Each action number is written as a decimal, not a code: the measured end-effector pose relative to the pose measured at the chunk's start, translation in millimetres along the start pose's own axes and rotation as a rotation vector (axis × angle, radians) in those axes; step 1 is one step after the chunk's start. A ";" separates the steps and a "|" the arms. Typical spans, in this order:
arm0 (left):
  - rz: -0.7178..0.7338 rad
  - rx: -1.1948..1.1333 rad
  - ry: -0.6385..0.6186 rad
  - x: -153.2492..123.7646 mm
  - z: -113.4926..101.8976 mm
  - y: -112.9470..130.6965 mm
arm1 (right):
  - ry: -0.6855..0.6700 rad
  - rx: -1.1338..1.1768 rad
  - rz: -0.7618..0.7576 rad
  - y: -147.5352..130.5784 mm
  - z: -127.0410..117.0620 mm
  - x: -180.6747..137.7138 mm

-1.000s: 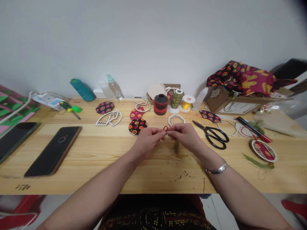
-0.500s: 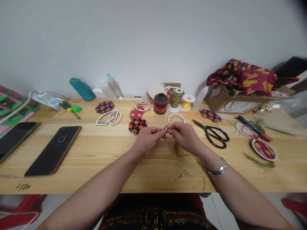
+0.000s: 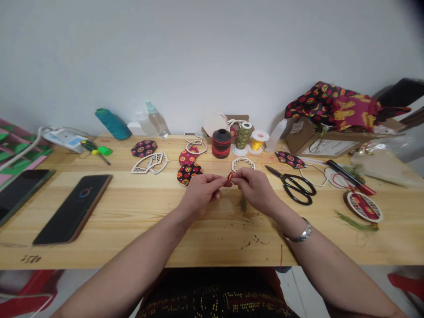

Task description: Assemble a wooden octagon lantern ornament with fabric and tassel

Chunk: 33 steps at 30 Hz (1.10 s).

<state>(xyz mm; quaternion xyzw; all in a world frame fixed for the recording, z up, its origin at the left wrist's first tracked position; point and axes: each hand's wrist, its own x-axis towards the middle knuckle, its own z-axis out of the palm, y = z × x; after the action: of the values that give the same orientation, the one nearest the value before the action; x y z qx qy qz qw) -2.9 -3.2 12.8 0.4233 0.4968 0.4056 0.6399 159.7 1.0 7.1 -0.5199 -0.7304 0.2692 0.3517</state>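
A small loop of red cord is pinched between my two hands above the middle of the wooden table. My left hand grips it from the left with thumb and forefinger. From the right, my right hand pinches the same cord with its fingers curled in. Below the right hand hangs or lies a green tassel, partly hidden; I cannot tell whether it is joined to the cord. Just beyond the hands lies a pale octagonal lattice frame. A round patterned fabric piece sits beside the left hand.
Black-handled scissors lie right of my hands. Behind stand a red-black thread spool, a green spool and a yellow spool. A finished oval ornament is far right, a phone left, and a cardboard box at back right.
The hands stay close together at the same spot. My left fingers have shifted slightly on the red cord, and its loop looks smaller and more covered.
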 end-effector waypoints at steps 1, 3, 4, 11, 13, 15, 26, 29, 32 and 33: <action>-0.004 -0.007 -0.002 -0.1 0.0 0.0 | 0.004 -0.012 -0.002 -0.3 -0.1 -0.3; -0.004 -0.012 -0.001 -0.3 0.1 -0.3 | 0.017 -0.027 -0.010 -0.7 -0.2 -0.9; -0.001 -0.010 0.000 -0.3 0.1 -0.8 | 0.026 -0.031 -0.017 -0.7 -0.2 -1.1; 0.065 0.122 -0.004 -1.2 1.1 -1.0 | 0.058 -0.007 -0.036 0.1 1.9 -0.9; 0.103 0.197 0.023 -2.6 2.5 0.0 | 0.062 0.038 -0.022 0.6 3.2 -0.7; 0.156 0.269 0.065 -4.0 4.0 -0.7 | 0.052 0.099 0.006 1.4 4.9 -0.5; 0.211 0.179 0.069 -6.5 6.5 -3.5 | 0.060 0.246 0.095 1.8 7.2 0.2; 0.081 -0.009 0.041 -4.8 5.4 -0.6 | 0.052 0.271 0.089 -0.2 7.1 -0.2; -0.044 -0.139 0.025 -0.7 3.4 -0.7 | 0.041 0.269 0.061 -0.6 7.2 -1.1; -0.095 -0.169 0.008 0.6 2.7 -0.6 | 0.038 0.256 0.044 -0.4 7.0 -1.3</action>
<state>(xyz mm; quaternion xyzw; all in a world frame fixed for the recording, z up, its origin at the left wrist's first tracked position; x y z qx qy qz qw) -0.1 -3.2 12.5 0.3423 0.4828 0.4170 0.6898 154.2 -0.6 2.9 -0.4916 -0.6718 0.3579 0.4229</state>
